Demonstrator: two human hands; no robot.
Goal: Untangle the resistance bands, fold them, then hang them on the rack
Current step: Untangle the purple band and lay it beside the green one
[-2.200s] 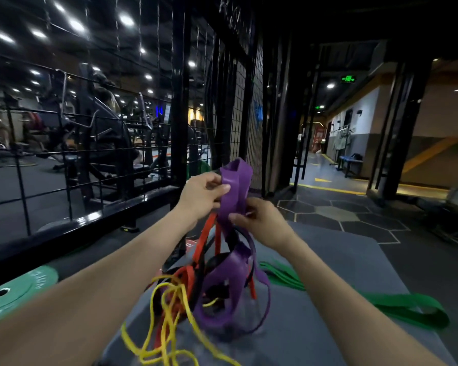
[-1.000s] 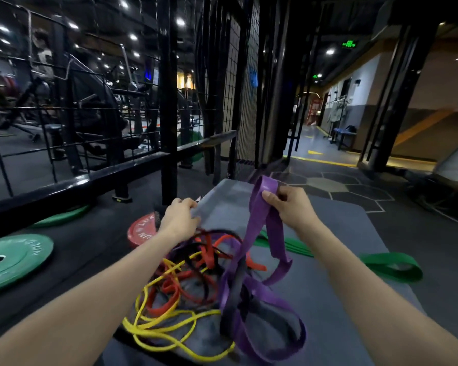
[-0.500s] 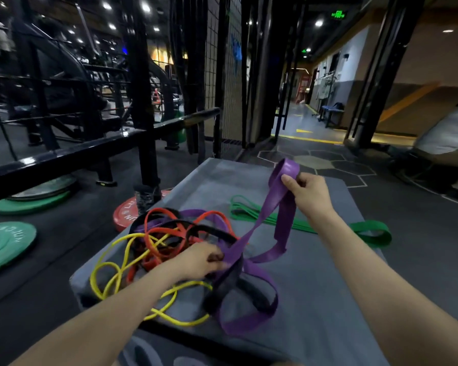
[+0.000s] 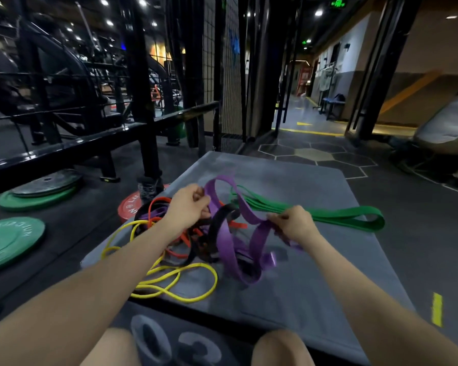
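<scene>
while both hands grip the purple band [image 4: 229, 241], left hand [image 4: 189, 204], right hand [image 4: 292, 223], bare mat [image 4: 315, 281] rightward

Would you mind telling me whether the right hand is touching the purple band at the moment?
Touching. The head view shows the right hand pinching a strand of the purple band between its curled fingers.

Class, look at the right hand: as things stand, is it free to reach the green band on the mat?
Probably not yet. The green band lies clear just beyond the right hand, with nothing between, but that hand is pinching the purple band and must let go first.
</scene>
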